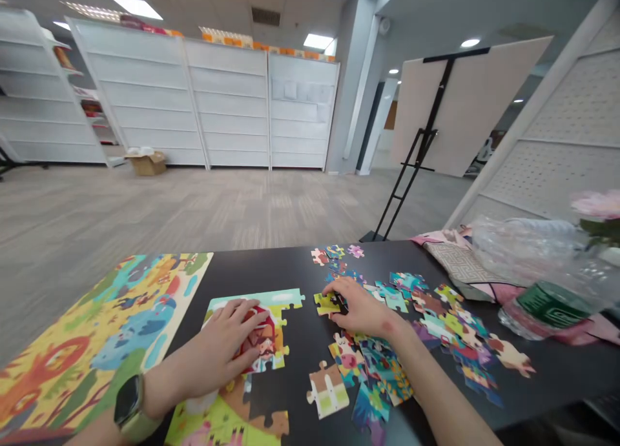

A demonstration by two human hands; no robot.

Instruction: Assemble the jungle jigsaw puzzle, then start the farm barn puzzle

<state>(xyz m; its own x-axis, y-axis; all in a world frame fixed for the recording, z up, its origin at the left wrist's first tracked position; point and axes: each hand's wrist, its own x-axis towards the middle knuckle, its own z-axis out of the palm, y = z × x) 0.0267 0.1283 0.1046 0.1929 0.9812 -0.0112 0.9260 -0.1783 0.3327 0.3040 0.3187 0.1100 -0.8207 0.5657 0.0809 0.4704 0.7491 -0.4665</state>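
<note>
My left hand (237, 339) lies flat with spread fingers on a partly joined jigsaw puzzle (242, 417), covering part of its red barn picture. A watch is on that wrist. My right hand (361, 304) curves its thumb and fingers around a yellow-green puzzle piece (325, 304) at the table, right of the joined section. Under and beside my right forearm spread many loose pieces, partly overlapping. Nearest the joined part are a brown-and-green fence piece (328, 389) and a cow piece (347, 355). A gap shows in the joined puzzle's right side.
A finished animal picture (111, 336) covers the left of the black table (271, 268). On the right are a green-labelled plastic bottle (552, 307), clear plastic wrapping (527, 243) and patterned cloth (450, 259). An easel (411, 162) and white shelves (227, 104) stand beyond.
</note>
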